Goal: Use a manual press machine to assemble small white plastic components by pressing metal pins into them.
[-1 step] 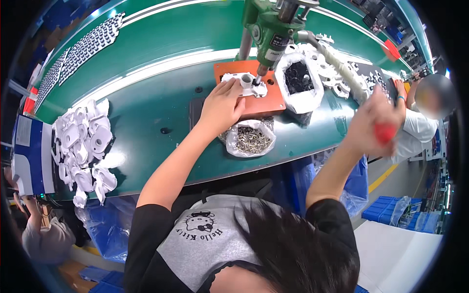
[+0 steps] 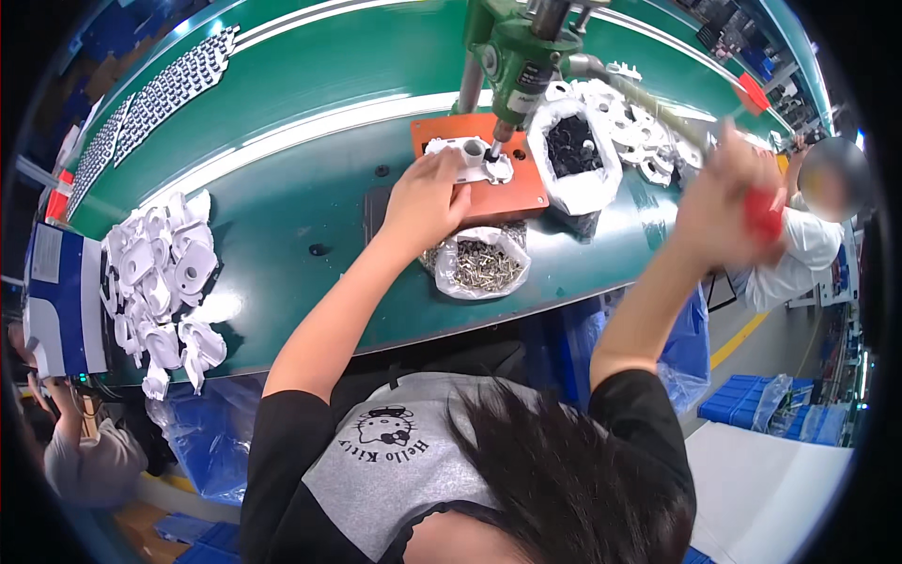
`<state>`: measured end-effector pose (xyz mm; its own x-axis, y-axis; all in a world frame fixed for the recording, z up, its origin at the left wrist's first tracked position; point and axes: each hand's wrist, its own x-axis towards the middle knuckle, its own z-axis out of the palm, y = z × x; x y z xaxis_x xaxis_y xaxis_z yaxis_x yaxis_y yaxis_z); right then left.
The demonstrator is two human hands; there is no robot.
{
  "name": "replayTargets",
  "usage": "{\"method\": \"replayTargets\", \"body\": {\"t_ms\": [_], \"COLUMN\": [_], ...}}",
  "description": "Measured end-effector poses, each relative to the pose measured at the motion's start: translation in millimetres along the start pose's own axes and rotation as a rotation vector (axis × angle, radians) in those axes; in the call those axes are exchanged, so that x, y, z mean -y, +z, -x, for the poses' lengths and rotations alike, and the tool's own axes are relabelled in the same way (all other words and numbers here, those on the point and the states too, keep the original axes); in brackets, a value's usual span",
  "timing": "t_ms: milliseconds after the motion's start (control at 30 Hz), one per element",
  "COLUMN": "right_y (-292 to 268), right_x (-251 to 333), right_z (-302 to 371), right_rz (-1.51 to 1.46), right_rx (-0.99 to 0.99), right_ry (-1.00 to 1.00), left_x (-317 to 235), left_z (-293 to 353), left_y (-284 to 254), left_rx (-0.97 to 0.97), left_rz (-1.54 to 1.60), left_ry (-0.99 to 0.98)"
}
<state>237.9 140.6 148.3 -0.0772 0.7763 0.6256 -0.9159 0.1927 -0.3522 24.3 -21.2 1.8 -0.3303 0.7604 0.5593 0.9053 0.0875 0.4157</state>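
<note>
My left hand [image 2: 425, 202] presses and holds a white plastic part [image 2: 474, 155] on an orange fixture block [image 2: 507, 195]; its fingers lie over the part's left side. Just right of those fingers, the tip of the green press [image 2: 515, 70] comes down at a black piece in the white part; whether they touch I cannot tell. My right hand [image 2: 728, 197], smeared by motion, is closed around the end of the press's wrapped lever [image 2: 658, 111]. A red knob [image 2: 763, 214] shows beside that hand.
Near the block stand a bag of small metal screws or pins [image 2: 484, 268] and a bag of black parts [image 2: 571, 150]. White plastic parts pile up at left [image 2: 160, 273] and back right [image 2: 648, 141]. A co-worker [image 2: 799, 244] sits at the right.
My right hand has moved away and to the right, swinging the lever with it. My left hand stays on the white part.
</note>
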Motion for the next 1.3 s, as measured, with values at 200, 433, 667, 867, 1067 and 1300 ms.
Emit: {"method": "replayTargets", "body": {"t_ms": [200,433,667,867,1067,1300], "right_y": [-69.2,-72.4,-258.3,-373.2,-327.9,-266.9], "right_x": [-162.6,-92.9,-126.0,-121.5,-112.3,-101.2], "right_z": [-167.7,-59.1,8.0,-16.7,-18.8,20.2], "right_rz": [-0.344,0.562,2.044,2.0,1.741,2.091], "right_rx": [0.059,0.098,0.207,0.165,0.016,0.296], "right_ry": [0.873,0.5,-0.05,0.123,0.247,0.127], "left_x": [3.7,10.0,125.9,137.1,185.6,182.8], "left_z": [-51.6,-60.6,-32.5,36.6,128.9,160.7], "left_y": [30.5,-57.1,-88.3,-156.4,-217.6,-239.5], "left_rx": [0.12,0.41,-0.137,0.106,0.306,0.219], "left_rz": [-0.167,-0.293,-0.31,-0.233,-0.771,-0.761], "left_ry": [0.158,-0.089,-0.221,-0.352,-0.778,-0.749]}}
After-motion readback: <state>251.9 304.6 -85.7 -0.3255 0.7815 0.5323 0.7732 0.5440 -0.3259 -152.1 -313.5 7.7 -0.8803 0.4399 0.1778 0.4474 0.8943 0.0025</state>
